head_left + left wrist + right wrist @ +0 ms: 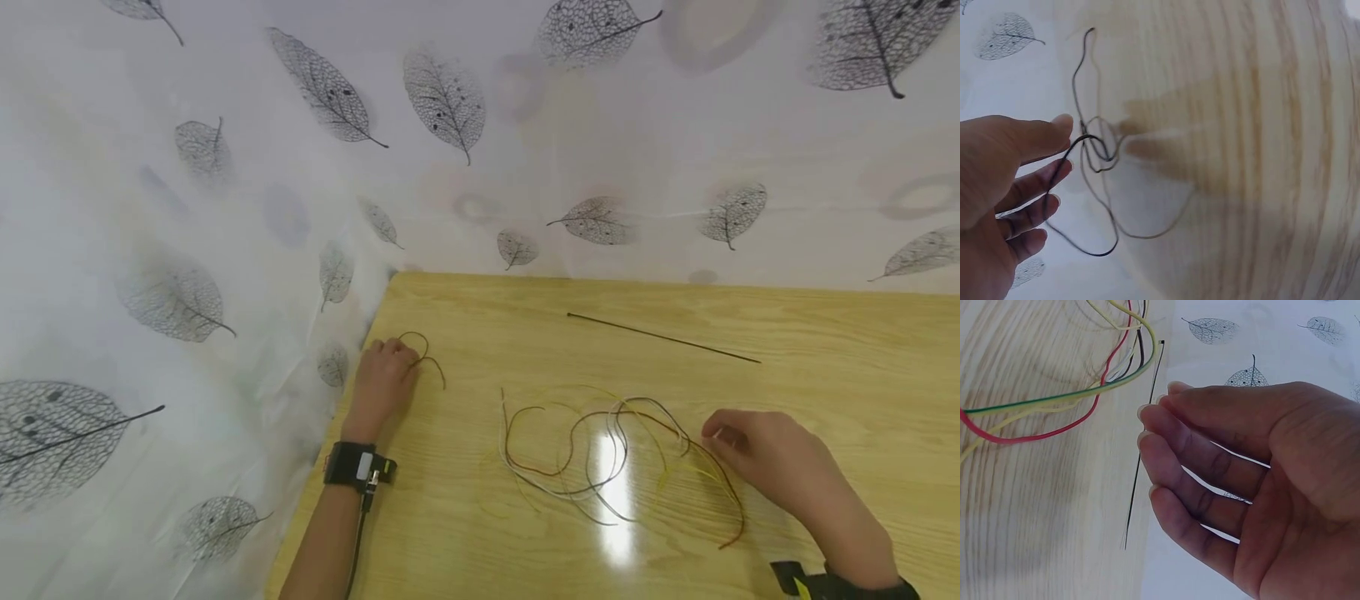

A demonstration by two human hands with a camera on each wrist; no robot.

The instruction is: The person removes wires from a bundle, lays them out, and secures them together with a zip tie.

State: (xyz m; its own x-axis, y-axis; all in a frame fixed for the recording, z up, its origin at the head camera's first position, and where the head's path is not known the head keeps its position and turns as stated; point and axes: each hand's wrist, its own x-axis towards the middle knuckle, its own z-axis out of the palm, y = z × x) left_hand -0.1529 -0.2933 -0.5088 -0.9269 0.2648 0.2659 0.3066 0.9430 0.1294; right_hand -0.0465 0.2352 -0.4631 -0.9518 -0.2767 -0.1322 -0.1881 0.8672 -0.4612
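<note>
At the table's left edge, my left hand point(382, 379) is beside a small tangle of dark wire point(427, 343). Up close in the left wrist view, thumb and fingers stand apart, and a loop of the dark wire point(1074, 81) passes across the index finger. My right hand point(772, 458) hovers at the right end of a loose bundle of wires point(570, 437), its fingers loosely bent around nothing. In the right wrist view a red wire point(1054, 433) and a green-yellow wire point(1041, 402) curve left of the fingertips.
A long thin black strip with a small square head, like a cable tie point(663, 337), lies toward the back of the wooden table point(480, 308). White leaf-printed sheeting point(480, 192) borders the table at the back and left. A cable runs from the left wrist strap point(348, 464).
</note>
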